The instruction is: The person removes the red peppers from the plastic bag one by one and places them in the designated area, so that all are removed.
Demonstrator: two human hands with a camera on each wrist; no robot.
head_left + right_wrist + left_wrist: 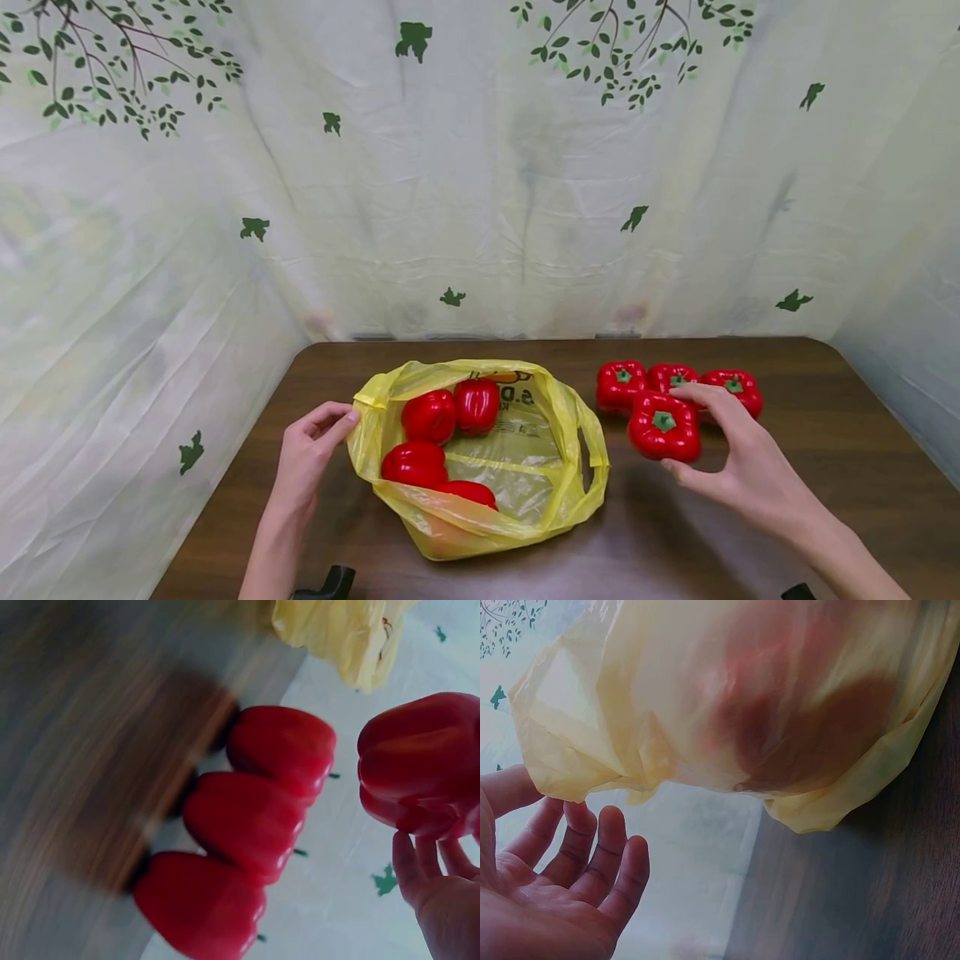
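A yellow plastic bag (517, 521) lies with its mouth open at the middle of the table, several red peppers (429, 417) inside its left part. My left hand (303, 454) pinches the bag's left rim between thumb and a finger; in the left wrist view the other fingers of that hand (577, 877) are spread below the bag (652, 697). To the right, my right hand (750, 467) grips one red pepper (664, 427). The right wrist view has this pepper (424, 761) held above the table by the fingertips of the hand (450, 900).
Behind the held pepper, three more red peppers (620, 385) stand in a row on the brown wooden table (825, 442), stems up. A pale curtain (487, 183) with leaf prints hangs behind the table and at both sides.
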